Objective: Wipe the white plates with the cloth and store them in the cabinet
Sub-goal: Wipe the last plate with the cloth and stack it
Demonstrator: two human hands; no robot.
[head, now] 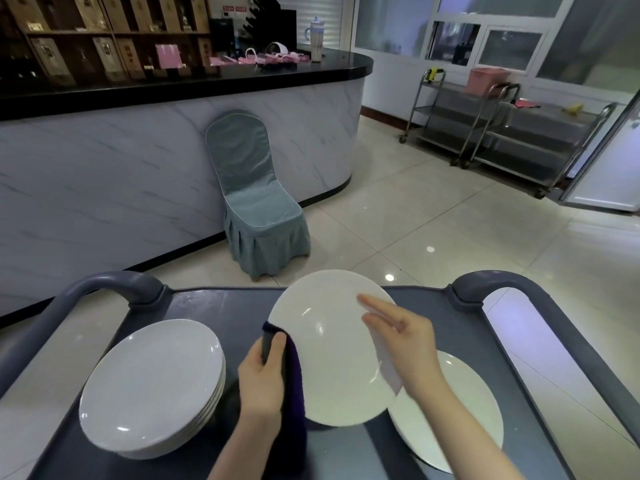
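Dim, bluish indoor light. Small bright glints sit on the glossy beige floor tiles (429, 249) and the round white plate (325, 368). The right hand (405, 344) blurs at its fingertips. Frame edges bend, and the dark wooden shelves (86, 39) look murky.

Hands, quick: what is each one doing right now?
Left hand: grips the dark cloth at the left edge of the raised plate.
Right hand: open, straight fingers on that plate's face.

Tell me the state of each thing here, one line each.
Held plate: lifted, tilted, over the cart.
Cloth: gripped against the plate's left edge, hanging down.
Left hand: grips cloth and plate.
Right hand: open, fingers on the plate.
Stack: resting on cart, left.
Single plate: flat on cart, right.
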